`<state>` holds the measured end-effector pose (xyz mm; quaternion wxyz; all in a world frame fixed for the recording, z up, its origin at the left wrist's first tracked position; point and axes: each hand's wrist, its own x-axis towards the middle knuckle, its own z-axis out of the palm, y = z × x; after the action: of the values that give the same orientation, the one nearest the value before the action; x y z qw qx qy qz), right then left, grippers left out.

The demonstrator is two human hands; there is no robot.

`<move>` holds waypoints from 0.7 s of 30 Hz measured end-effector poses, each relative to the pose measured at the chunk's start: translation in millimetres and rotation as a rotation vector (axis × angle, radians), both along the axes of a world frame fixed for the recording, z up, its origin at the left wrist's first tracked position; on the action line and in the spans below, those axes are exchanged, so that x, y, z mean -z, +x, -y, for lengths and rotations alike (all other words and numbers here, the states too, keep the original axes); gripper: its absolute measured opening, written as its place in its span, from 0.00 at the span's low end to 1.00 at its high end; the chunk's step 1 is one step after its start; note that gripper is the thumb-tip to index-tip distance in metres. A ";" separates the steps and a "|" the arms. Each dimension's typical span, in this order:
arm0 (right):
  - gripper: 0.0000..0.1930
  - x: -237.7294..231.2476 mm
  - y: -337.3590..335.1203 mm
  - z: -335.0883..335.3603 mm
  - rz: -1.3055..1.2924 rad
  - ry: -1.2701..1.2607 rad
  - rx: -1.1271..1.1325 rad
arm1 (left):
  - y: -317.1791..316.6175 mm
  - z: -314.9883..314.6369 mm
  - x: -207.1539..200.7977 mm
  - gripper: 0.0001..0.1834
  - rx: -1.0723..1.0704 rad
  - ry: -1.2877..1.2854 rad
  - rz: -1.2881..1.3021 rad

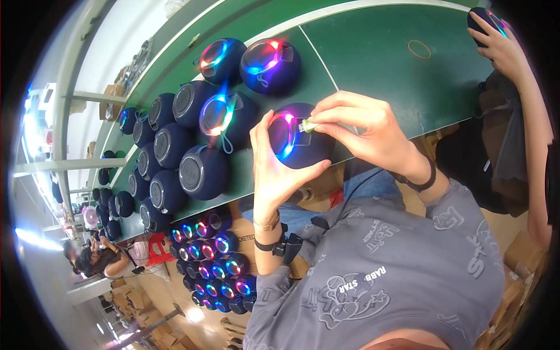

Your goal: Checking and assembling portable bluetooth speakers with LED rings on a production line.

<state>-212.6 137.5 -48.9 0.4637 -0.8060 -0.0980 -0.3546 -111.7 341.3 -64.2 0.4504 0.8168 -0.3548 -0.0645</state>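
A round dark-blue speaker with a glowing multicoloured light ring stands at the near edge of the green table. My left hand grips it from the left side, thumb below and fingers along its rim. Between the thumb and fingers of my right hand is a small light-green USB stick. Its metal plug points at the small panel on the speaker; whether it is inserted I cannot tell. Left of my hands, a lit speaker with a strap loop stands among several unlit ones.
Two lit speakers stand farther back. Lit speakers in rows are stacked below the table at left. A rubber band lies on the table. At far right another person's hand holds a speaker. Cardboard boxes stand behind.
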 end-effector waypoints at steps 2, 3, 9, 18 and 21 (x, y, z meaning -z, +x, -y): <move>0.06 -0.5 4.7 1.0 -0.018 -0.014 -0.009 | 2.4 -0.2 -0.6 0.67 0.007 0.009 -0.004; 0.06 -0.9 6.8 2.5 -0.030 -0.036 -0.023 | 4.0 -0.1 -0.9 0.67 0.022 0.012 0.010; 0.06 -3.8 17.1 5.8 -0.057 -0.070 -0.051 | 12.2 0.0 -0.7 0.68 0.062 0.021 -0.016; 0.06 -4.1 16.4 2.4 -0.086 -0.074 -0.023 | 14.1 1.8 0.0 0.69 0.088 -0.024 -0.044; 0.07 -4.0 10.3 0.5 -0.043 -0.188 0.036 | 9.3 3.1 -2.3 0.70 0.096 0.002 -0.024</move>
<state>-202.3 137.1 -44.9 0.3817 -0.8550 -0.1064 -0.3345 -102.4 338.2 -62.0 0.4500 0.7984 -0.3882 -0.0963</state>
